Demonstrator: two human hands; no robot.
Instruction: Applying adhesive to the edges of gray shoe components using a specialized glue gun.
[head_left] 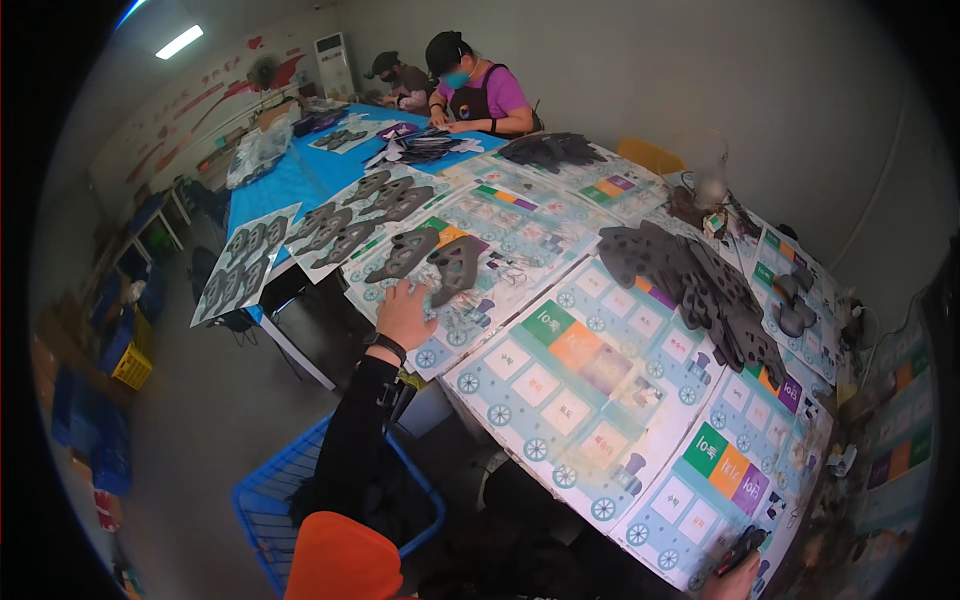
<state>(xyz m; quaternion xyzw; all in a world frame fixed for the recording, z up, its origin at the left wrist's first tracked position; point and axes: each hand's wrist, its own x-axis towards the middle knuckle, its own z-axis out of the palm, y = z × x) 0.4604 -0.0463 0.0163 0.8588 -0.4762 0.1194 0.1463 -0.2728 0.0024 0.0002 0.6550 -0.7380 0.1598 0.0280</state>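
My left hand (404, 316) reaches over the table with its fingers stretched out. Just beyond its fingertips lie two dark grey cut-out pieces with holes, one on the left (404, 254) and one on the right (455, 270). Whether the fingertips touch either piece is hard to see. At the lower right edge of the table, my right hand (738, 580) grips a small dark hand tool (742, 549) with a reddish part; its exact kind cannot be made out.
Sheets bearing rows of similar grey pieces (368, 206) lie at the far left. A large dark pile (683, 283) of holed pieces covers the right side. A blue basket (262, 500) stands below my left arm. Two people, the nearer in purple (506, 92), work at the far end.
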